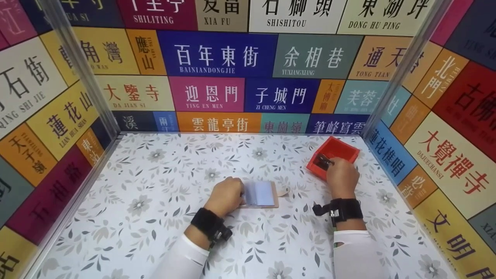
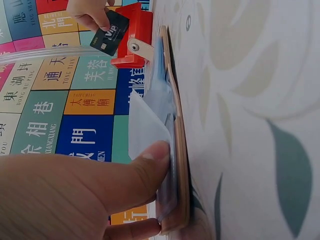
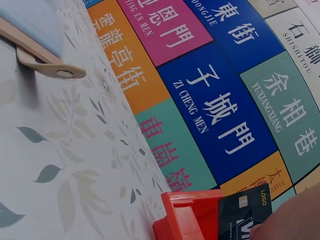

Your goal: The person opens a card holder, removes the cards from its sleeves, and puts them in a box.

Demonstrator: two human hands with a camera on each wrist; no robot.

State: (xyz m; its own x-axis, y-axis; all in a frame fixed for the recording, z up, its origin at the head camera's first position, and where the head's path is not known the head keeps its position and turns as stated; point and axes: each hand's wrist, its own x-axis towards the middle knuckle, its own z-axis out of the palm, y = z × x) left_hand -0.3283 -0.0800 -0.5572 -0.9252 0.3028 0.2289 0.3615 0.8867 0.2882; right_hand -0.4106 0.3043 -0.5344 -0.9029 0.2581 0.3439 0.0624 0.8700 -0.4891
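An opened card holder with clear plastic sleeves and a tan cover lies at mid-table. My left hand grips its left side; in the left wrist view the thumb is against the clear sleeves, one of which is lifted. A strap with a snap sticks out from the holder's right side. Over at the right, my right hand pinches a black card marked VIP. The card is at the opening of a red box. Part of the card is hidden behind the fingers.
The table has a white cover with grey leaves and flowers. Panels with coloured place-name blocks enclose the back and both sides. The red box stands close to the back right corner.
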